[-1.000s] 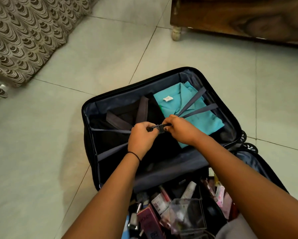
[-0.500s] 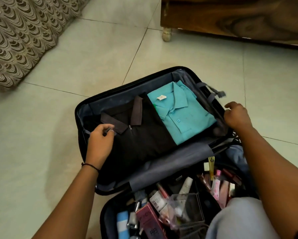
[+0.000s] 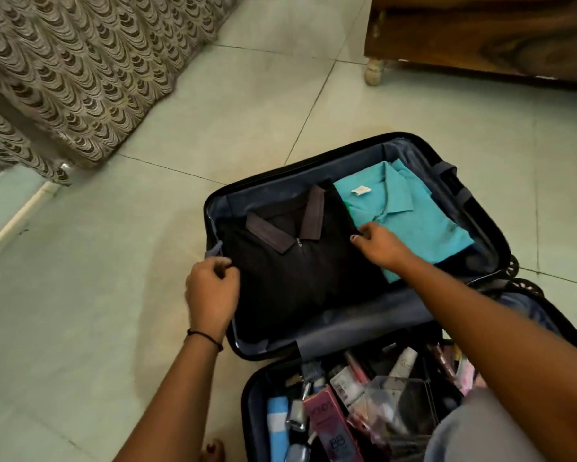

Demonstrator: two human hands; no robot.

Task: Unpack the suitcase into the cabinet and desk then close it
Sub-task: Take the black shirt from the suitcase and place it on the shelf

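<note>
So the dark polo point(image 3: 297, 271) lies in the suitcase's point(image 3: 313, 155) left side, collar away from me, right between my hands. Right hand point(image 3: 380, 248) pinches its right edge beside the teal polo point(image 3: 413, 221). Left hand point(image 3: 212, 291) is curled at its left edge, can't tell if it's gripping.

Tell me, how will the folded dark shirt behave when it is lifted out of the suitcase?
Probably floppy: the dark shirt is soft folded cloth, so its middle may sag and the fold may open. Likely light for its size: it lies flat and thin.
</note>
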